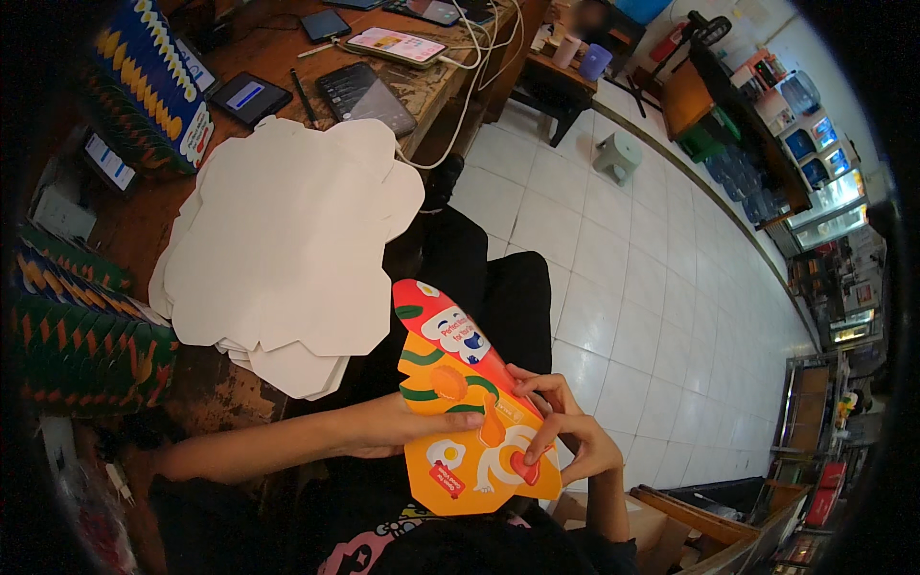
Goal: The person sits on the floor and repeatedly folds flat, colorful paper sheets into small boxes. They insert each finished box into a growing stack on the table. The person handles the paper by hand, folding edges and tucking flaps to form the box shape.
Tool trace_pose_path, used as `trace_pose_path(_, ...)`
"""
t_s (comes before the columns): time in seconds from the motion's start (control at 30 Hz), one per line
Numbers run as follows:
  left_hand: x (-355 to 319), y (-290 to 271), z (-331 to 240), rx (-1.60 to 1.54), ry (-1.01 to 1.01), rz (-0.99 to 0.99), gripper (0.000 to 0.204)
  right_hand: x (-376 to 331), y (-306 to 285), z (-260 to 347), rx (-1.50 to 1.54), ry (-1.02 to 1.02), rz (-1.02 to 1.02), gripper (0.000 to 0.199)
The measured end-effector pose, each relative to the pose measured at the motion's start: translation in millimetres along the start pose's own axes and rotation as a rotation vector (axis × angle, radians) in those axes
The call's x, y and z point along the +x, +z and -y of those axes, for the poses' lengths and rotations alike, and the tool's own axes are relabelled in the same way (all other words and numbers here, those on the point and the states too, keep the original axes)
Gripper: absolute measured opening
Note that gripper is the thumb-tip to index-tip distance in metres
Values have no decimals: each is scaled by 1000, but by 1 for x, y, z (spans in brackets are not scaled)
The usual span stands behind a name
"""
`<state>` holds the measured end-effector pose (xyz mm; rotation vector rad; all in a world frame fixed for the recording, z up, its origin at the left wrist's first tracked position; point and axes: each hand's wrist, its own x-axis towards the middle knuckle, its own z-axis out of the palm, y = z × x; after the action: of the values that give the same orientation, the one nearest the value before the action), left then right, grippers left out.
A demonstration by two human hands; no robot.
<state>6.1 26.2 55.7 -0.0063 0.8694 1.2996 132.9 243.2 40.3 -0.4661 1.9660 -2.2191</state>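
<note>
Over my lap I hold a printed cardboard box blank (pixel 450 383), orange with a red strip along its far side. My left hand (pixel 407 422) grips its left side, thumb flat on the printed face and fingers hidden underneath. On its right edge my right hand (pixel 580 436) pinches the card, fingers bent along a fold. A pile of flat white box blanks (pixel 287 230) with cut, angled edges lies on the wooden table, to the left of and beyond the held piece.
Folded printed card pieces stand in rows, one blue-yellow (pixel 153 81) and one green-red (pixel 96 359). Several phones lie on the table (pixel 450 96), including a lit one (pixel 395 45) with a white cable (pixel 476 105). A stool (pixel 618 156) stands on the tiled floor (pixel 613 278).
</note>
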Motion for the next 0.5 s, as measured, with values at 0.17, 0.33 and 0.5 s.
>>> trace_pose_path(0.17, 3, 1, 5, -11, 140, 119, 42, 5, 12, 2, -132, -19, -166, 21)
trace_pose_path(0.33, 5, 0, 7, 359, 330, -98, 39, 15, 36, 3, -373, 52, -448, 28)
trace_pose_path(0.5, 7, 1, 13, 218, 405, -46, 41, 15, 48, 9, -420, -17, -599, 27)
